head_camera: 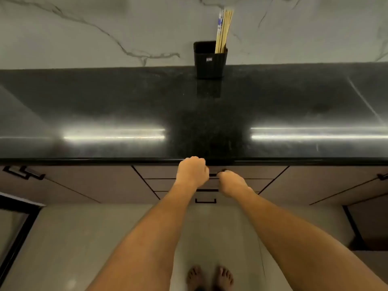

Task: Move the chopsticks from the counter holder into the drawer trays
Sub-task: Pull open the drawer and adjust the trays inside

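A black ribbed holder (210,59) stands at the back of the dark counter against the marble wall. Several chopsticks (223,30), wooden ones and some with blue-and-white tops, lean in its right corner. Below the counter's front edge is the shut top drawer (157,172) of a narrow drawer stack. My left hand (192,172) is curled at the drawer's dark handle (213,174), fingers hidden under the edge. My right hand (231,182) is closed at the same handle from the right. The drawer trays are hidden.
The glossy black counter (126,114) spans the view, with strip-light reflections. Two more drawers with black handles (205,201) sit below the top one. Cabinet doors flank the stack on both sides. A black-framed glass panel (12,223) stands at the lower left. My bare feet are on the light floor.
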